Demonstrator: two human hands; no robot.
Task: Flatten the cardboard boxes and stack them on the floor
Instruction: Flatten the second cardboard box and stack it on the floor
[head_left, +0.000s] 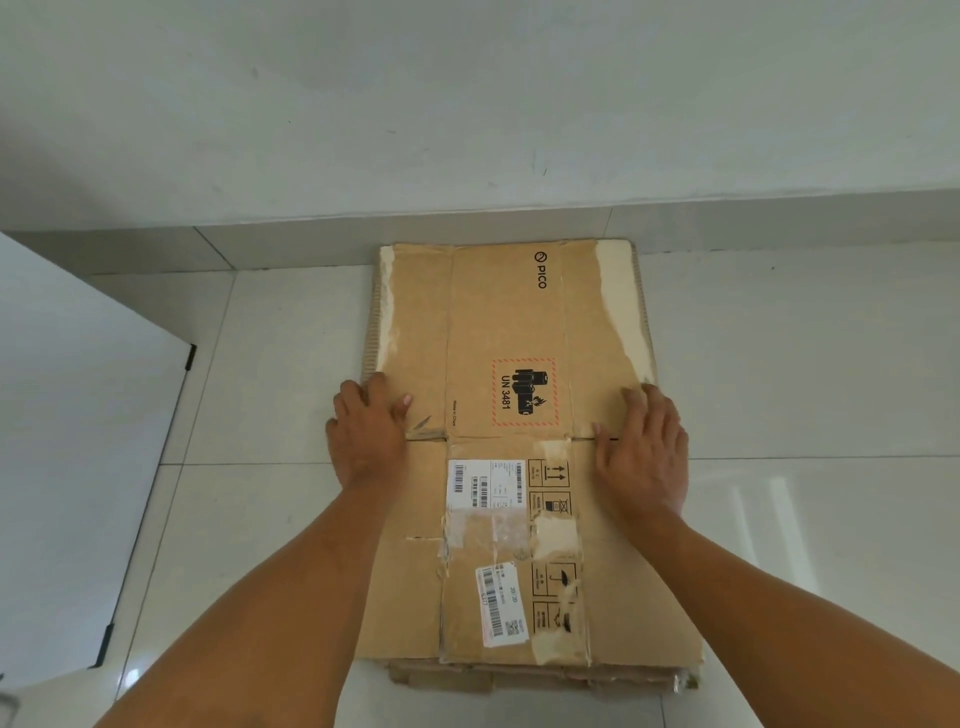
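The box (506, 332) lies flat, long axis running away from the person. Midway along it, the left hand (368, 431) curls over its left edge; the right hand (647, 447) presses open-fingered on its right edge.

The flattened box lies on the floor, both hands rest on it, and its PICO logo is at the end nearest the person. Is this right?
Not quite. The head view shows the PICO logo at the far end of the flattened box, by the wall. The rest holds.

Head-worn view, angled down (close), over floor (260, 364)
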